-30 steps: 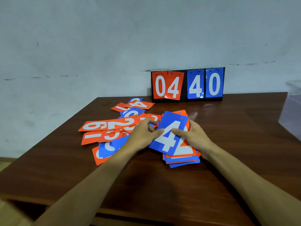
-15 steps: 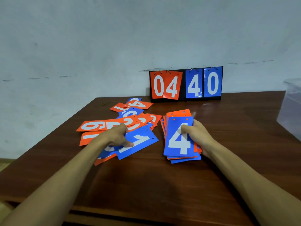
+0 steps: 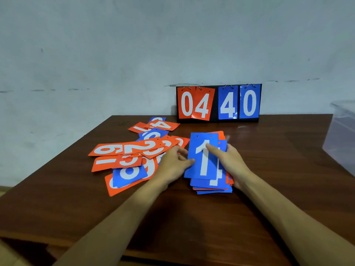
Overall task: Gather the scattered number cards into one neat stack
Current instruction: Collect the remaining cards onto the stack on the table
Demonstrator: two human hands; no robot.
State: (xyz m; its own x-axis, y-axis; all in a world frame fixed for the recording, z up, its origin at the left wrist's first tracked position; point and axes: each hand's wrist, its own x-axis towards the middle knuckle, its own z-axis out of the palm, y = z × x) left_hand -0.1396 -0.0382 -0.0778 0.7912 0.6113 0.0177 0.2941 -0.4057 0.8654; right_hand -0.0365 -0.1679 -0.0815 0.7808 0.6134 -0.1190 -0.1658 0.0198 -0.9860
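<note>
The left hand pinches the 1 card at its 9 o'clock edge; the right hand grips the stack under it. The loose cards lie at 9 o'clock on the bench. I think the glossy, uneven stack may slide apart if pushed sideways.

Dark brown wooden table, kinda glossy. A flip scoreboard stands at the table's back edge, right up against a scuffed pale wall. It reads 04 in orange and 40 in blue, with the digits hung on little metal rings. At the table's right side there's a clear plastic bin, only partly in frame.
</note>
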